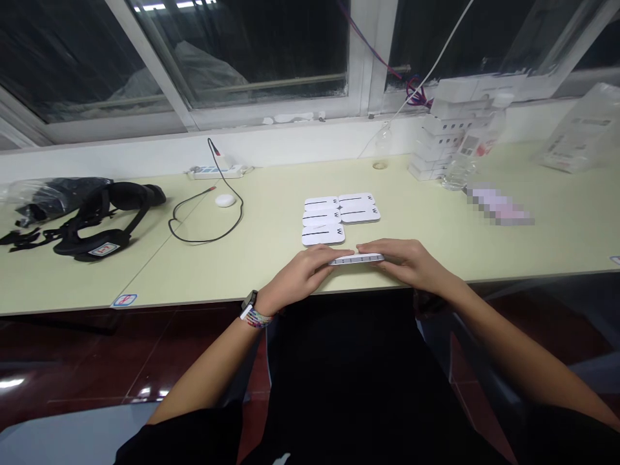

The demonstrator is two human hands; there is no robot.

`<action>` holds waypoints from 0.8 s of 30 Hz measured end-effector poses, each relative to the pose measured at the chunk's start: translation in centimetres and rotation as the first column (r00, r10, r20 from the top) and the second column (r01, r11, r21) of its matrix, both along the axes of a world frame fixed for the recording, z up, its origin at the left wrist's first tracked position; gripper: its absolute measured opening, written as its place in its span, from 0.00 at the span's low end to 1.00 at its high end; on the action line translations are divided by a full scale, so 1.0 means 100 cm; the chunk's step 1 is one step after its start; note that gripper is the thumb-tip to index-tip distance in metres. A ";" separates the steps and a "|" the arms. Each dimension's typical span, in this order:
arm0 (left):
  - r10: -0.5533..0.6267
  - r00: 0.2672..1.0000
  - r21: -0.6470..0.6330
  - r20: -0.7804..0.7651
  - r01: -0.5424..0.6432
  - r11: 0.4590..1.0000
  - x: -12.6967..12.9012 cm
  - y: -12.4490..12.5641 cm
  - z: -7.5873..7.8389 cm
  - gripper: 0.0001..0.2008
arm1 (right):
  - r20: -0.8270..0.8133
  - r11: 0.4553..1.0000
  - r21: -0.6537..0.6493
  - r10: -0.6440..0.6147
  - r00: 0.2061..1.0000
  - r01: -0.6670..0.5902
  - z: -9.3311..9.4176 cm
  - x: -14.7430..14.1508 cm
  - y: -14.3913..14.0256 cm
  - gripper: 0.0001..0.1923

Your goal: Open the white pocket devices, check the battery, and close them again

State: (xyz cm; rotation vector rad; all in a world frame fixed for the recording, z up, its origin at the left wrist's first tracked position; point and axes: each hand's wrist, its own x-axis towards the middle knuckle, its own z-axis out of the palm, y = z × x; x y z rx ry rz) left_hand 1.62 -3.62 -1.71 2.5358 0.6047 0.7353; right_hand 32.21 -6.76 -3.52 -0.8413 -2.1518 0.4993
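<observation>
left hand (303,274) and right hand (407,261) both pinch a flat white device (357,259) at the counter (271,258) edge, where it might slip off.

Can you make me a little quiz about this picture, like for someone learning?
1. True or false: both hands hold the white strip at the table edge.
2. How many white cards lie in the group behind the hands?
3. Which wrist wears the watch? A) left B) right C) neither

Key:
1. True: the left hand and right hand grip its two ends.
2. Five.
3. A, with a beaded bracelet beside it.
</observation>
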 end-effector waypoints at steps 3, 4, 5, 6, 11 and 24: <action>0.014 1.000 0.030 -0.008 -0.014 0.999 -0.002 0.000 0.000 0.23 | -0.013 0.997 -0.070 -0.014 1.000 0.013 0.000 0.001 -0.001 0.20; 0.023 1.000 0.025 -0.003 -0.023 0.999 -0.002 0.000 0.000 0.22 | -0.019 0.996 -0.087 -0.015 1.000 0.013 0.000 0.002 -0.001 0.19; 0.033 0.999 0.008 0.011 -0.033 0.999 -0.002 0.000 0.000 0.21 | -0.031 0.995 -0.100 -0.018 0.999 0.015 0.000 0.002 -0.001 0.18; 0.047 0.998 -0.019 0.033 -0.047 0.999 -0.002 0.000 0.000 0.20 | -0.048 0.993 -0.112 -0.026 0.999 0.020 0.001 0.002 -0.001 0.17; 0.148 0.976 -0.213 0.161 -0.112 0.971 0.006 -0.005 -0.001 0.21 | -0.139 0.971 -0.230 -0.101 0.985 0.067 0.003 0.001 0.000 0.15; 0.226 0.930 -0.477 0.289 -0.064 0.876 0.015 -0.011 0.001 0.19 | -0.230 0.921 -0.384 -0.167 0.959 0.068 0.006 -0.005 -0.004 0.20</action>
